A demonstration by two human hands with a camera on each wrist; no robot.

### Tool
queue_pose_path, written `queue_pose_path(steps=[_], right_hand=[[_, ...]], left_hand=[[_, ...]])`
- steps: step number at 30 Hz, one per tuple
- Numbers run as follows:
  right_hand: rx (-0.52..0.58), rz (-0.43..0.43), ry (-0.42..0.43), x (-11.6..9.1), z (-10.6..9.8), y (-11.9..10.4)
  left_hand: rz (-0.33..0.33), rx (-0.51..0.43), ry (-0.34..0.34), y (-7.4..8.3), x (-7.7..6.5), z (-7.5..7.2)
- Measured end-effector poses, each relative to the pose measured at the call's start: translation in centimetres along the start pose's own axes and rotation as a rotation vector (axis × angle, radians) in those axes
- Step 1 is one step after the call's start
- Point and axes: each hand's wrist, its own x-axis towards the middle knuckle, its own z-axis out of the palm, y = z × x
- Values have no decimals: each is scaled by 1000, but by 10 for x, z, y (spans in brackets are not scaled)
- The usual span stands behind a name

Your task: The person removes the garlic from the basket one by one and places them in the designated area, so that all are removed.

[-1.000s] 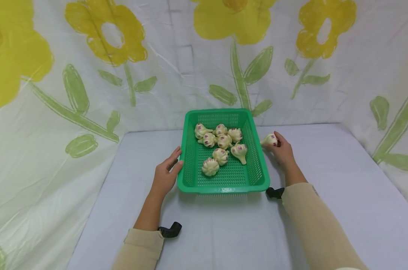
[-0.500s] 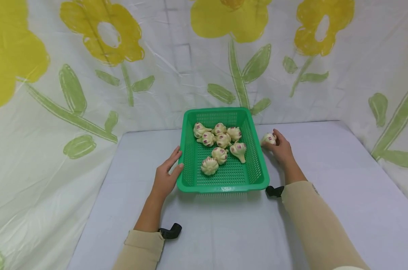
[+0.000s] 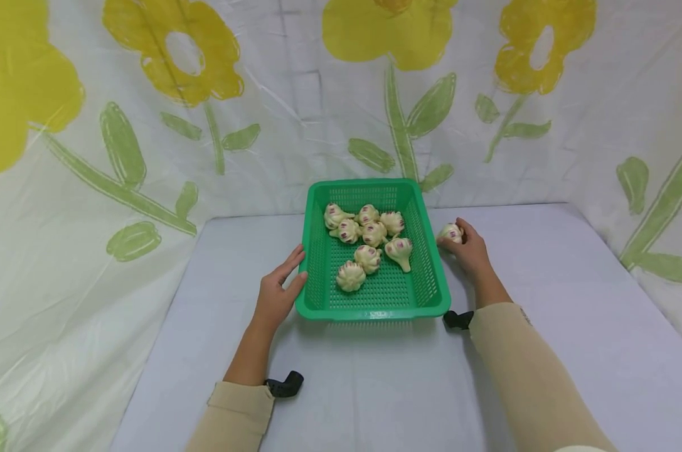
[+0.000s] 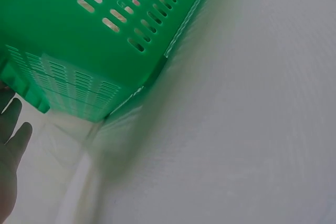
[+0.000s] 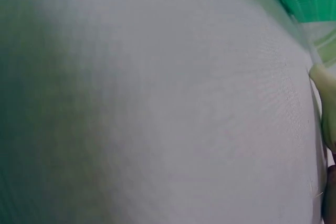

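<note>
In the head view a green plastic basket [image 3: 374,314] stands in the middle of the table, with several cream, purple-marked garlic bulbs [image 3: 350,277] lying inside. My left hand [image 3: 275,295] rests at the basket's left rim, fingers straight and thumb apart. Its fingers [image 4: 11,116] show beside the basket's wall [image 4: 68,35] in the left wrist view. To the right of the basket, my right hand [image 3: 470,252] holds another garlic bulb [image 3: 450,233] between thumb and fingers. Only that bulb's pale stem side [image 5: 326,95] enters the right wrist view, at its right edge.
A white cloth covers the table [image 3: 352,389]. Behind it hangs a white curtain [image 3: 301,157] printed with yellow flowers. Black wrist devices [image 3: 286,384] sit below both hands, near the beige sleeves [image 3: 236,411].
The garlic bulb in my right hand has turned: its stem pointed down-left a second ago and now the rounder side shows. My left hand and the basket stay in place.
</note>
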Motion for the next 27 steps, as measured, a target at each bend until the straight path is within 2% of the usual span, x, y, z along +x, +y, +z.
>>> queue_pose_path(steps=[7,14,19,23,26,27], right_hand=[[17,-2,8,-3,1,-2],[97,35,2,-1,-4,-4],[34,63,-53,-1,-11,-8],[26,83,-106,1,-21,-16],[-35,88,-159,3,-34,-27],[-88,80,-179,4,-38,-32]], left_hand=[[-14,-16,-1,0,-1,-1],[-45,-34,-3,0,1,-1],[-42,-44,-3,0,1,-3],[-31,-35,2,1,1,-3],[-27,-34,7,2,1,-2],[-26,-33,9,3,1,-3]])
